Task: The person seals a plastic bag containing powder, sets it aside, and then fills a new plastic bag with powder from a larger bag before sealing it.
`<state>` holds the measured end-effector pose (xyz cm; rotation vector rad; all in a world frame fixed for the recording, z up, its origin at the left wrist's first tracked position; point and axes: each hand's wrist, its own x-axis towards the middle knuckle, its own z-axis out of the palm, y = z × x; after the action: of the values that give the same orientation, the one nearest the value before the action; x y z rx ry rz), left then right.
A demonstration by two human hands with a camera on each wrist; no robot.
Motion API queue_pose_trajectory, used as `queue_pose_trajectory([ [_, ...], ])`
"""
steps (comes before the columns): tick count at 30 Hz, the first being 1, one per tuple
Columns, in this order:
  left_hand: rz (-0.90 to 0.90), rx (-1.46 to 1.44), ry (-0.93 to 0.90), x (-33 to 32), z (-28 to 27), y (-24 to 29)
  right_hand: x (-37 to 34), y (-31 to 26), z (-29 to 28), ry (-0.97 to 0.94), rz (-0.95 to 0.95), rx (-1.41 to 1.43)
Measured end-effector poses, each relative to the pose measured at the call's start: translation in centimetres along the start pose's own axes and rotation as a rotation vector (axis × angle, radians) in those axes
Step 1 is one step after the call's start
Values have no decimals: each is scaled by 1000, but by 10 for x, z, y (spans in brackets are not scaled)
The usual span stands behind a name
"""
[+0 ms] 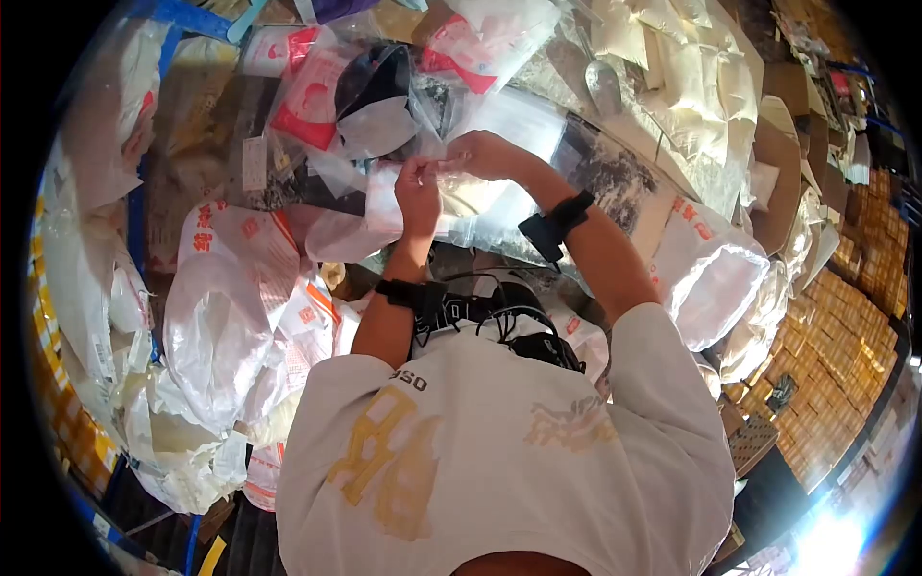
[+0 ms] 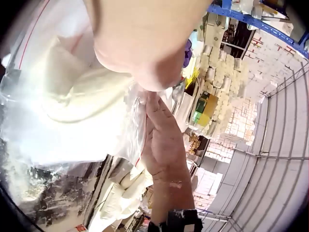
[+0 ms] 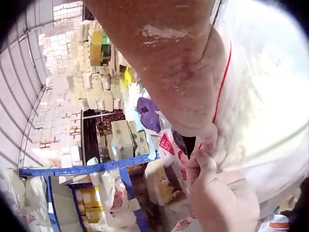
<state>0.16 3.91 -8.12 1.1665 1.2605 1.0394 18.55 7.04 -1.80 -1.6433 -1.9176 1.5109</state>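
Note:
A clear zip bag with a red line along its edge holds pale cream powder. At its top edge, my left hand and right hand meet, thumbs and fingers pinching the plastic close together. In the left wrist view the bag's strip hangs beside the right hand, and the left hand covers part of it. The right wrist view has the red edge line running along the right hand, with the left hand gripping just below. Some fingertips are hidden behind each other.
Many filled pale packets lie at the back right, near a metal scoop. Red-and-white bags lie at the back left. Large white sacks stand on the left, another sack on the right. Powder dusts the dark worktop.

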Motion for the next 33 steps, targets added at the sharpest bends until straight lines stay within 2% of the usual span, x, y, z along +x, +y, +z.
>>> queue_pose_trajectory([
  [3,-47,-51,-18,-1,-2,-1,-9,8,-5,-21,-18,22],
  [8,-155,-125,67,-6,1,-10,-30,27,-16,-14,-38,18],
  [12,-160,-232,119,-8,6,10,-40,39,-14,32,28,-19],
  [15,-181,-145,-128,-12,4,23,-40,41,-10,80,19,12],
  [18,-275,-186,-232,-5,2,17,-38,35,-12,57,2,27],
  [21,-193,-188,-291,-4,4,21,-28,23,-6,74,-83,-64],
  [24,-92,-201,-231,-2,9,-5,-20,7,6,163,8,-260],
  [27,-64,-218,-133,-12,19,46,-21,-5,5,94,110,-301],
  [30,-40,-216,-60,-16,28,29,-23,-2,7,67,145,-348],
  [33,225,284,100,-20,27,1,-23,5,7,51,126,-342],
])
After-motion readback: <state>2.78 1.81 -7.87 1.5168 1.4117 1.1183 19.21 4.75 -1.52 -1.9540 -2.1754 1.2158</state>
